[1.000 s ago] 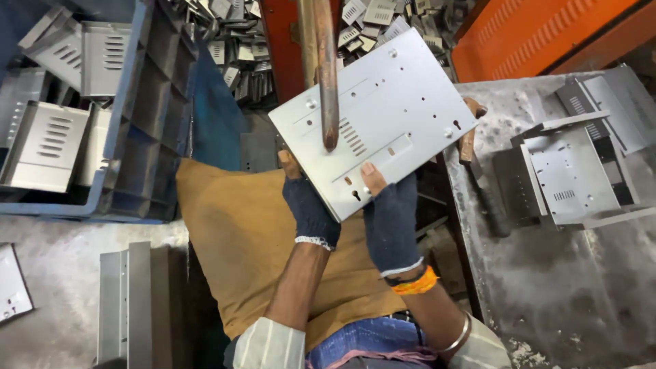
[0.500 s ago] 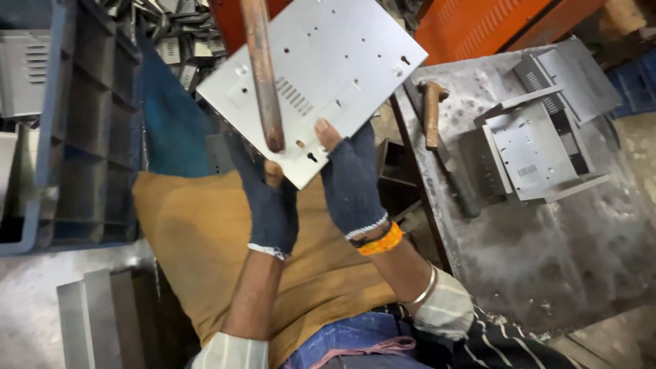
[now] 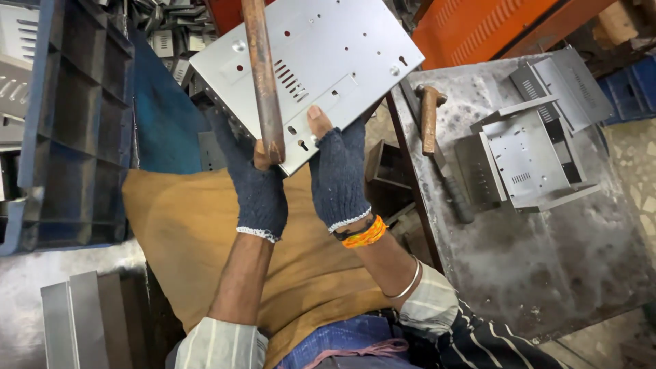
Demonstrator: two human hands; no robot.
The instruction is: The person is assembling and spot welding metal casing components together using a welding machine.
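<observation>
A: Panel [image 3: 321,65], grey sheet metal with holes and a row of slots, sits tilted in the upper middle of the frame, held up over the lap.

B: And the hands?

A: The right hand [image 3: 339,176], in a dark fingerless glove, grips the panel's lower edge, thumb pressed on its face. The left hand [image 3: 254,183], gloved the same, is closed on the lower end of a rusty rod [image 3: 262,75] that crosses the panel's face.

B: Around them?

A: A brown cloth [image 3: 184,239] covers the lap below. At right, a grey table [image 3: 547,260] carries a hammer [image 3: 437,147] and bent metal boxes [image 3: 529,147]. A blue crate [image 3: 75,130] stands at left, loose metal parts [image 3: 160,34] at the upper left.
</observation>
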